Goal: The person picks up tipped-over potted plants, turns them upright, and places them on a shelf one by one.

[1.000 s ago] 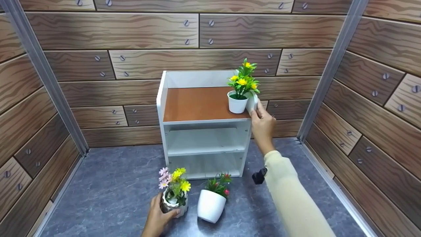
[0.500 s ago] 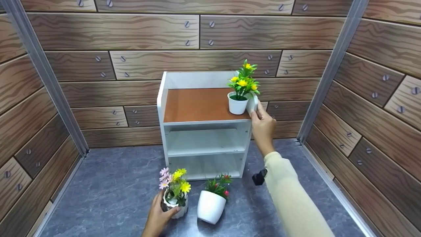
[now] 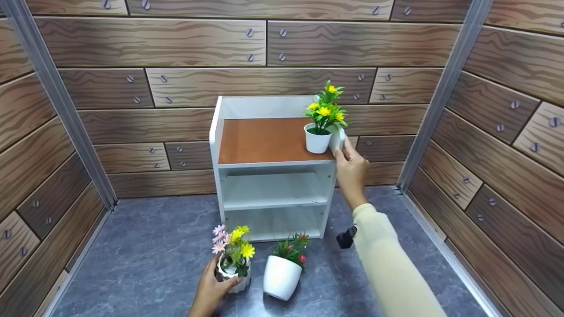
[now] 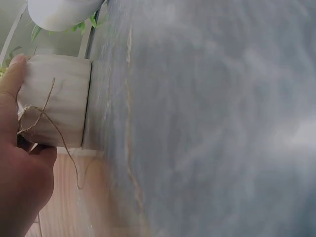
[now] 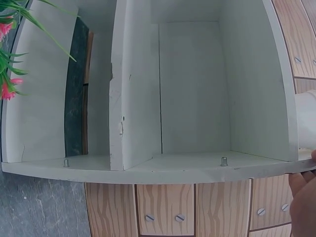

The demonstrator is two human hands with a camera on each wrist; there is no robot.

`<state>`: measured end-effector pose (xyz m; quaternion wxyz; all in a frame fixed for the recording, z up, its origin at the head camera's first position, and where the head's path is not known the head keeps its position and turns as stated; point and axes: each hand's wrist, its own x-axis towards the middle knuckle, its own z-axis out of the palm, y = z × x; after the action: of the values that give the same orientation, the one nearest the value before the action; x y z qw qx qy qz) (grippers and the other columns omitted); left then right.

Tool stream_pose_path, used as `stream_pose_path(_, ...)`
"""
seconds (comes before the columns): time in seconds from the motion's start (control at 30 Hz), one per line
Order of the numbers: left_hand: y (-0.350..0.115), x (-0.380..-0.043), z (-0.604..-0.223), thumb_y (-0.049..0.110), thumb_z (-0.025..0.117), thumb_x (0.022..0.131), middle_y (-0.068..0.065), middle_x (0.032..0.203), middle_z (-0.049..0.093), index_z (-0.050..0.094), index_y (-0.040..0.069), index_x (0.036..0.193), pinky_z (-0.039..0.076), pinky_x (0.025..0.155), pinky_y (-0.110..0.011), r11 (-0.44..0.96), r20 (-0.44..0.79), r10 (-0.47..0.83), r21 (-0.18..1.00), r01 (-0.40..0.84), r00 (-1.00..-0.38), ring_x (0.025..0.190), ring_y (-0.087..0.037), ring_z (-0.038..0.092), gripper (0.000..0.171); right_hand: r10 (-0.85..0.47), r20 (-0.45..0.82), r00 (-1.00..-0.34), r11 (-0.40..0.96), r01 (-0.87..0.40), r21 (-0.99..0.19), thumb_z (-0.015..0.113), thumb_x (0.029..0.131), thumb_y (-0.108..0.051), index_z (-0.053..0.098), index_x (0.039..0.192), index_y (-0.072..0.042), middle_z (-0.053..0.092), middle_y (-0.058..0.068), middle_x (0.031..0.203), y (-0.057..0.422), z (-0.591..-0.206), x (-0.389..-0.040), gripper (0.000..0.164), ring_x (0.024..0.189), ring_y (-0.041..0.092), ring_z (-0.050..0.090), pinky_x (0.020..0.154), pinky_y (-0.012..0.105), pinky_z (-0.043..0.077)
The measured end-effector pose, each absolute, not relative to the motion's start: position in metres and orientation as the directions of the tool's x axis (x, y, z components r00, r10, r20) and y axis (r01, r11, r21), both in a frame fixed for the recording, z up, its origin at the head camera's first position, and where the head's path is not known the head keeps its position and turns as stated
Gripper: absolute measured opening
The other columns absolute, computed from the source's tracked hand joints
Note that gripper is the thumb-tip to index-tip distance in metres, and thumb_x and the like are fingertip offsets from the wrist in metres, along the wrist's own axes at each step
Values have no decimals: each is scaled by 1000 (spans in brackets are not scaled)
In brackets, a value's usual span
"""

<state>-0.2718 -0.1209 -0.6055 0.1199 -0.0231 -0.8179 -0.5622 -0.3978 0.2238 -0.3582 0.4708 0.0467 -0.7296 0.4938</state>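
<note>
My left hand [image 3: 208,287] is wrapped round a flower pot [image 4: 57,101] with pink and yellow artificial flowers, thumb on one side and fingers on the other. The pot stands upright on the floor, and a thin twine hangs off it in the left wrist view. At the upper right, my right hand [image 3: 352,172] pinches the raised side edge of a small white shelf [image 3: 275,204] with a brown top. Just beside that hand, on the top's front right corner, stands a white potted plant [image 3: 318,141] with yellow flowers.
A white pot [image 3: 283,278] with red flowers leans tilted on the grey marbled floor [image 3: 154,255], in front of the shelf and right of the left hand. Wood-patterned walls [image 3: 198,42] close off the back and both sides.
</note>
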Motion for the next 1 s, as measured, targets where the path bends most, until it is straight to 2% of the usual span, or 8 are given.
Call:
stream_pose_path(0.27,-118,-275,-603,23,90,61,-29,134,47,45,-4,137,36,102,-56,402,212,-117,903,149,-970,122,-44,46,92,393,734,-553,527,-519,-673,69,85,-6,62,126,-11,65,17,112,226,-360,-397,42,102,23,64,83,42,54)
stream_pose_path(0.57,-113,-278,-596,29,90,61,-25,133,50,47,-2,137,39,99,-54,374,194,-151,919,126,-969,120,-41,48,92,392,733,-556,526,-518,-675,68,86,-5,62,126,-10,65,16,112,225,-359,-398,41,103,22,64,84,40,53)
stream_pose_path(1.0,-101,-274,-555,28,91,59,-19,133,52,52,3,134,41,99,-52,332,306,-182,914,235,-934,119,-36,51,88,390,728,-564,527,-511,-679,68,86,-7,62,127,-12,65,15,113,224,-359,-397,41,106,23,63,86,41,53)
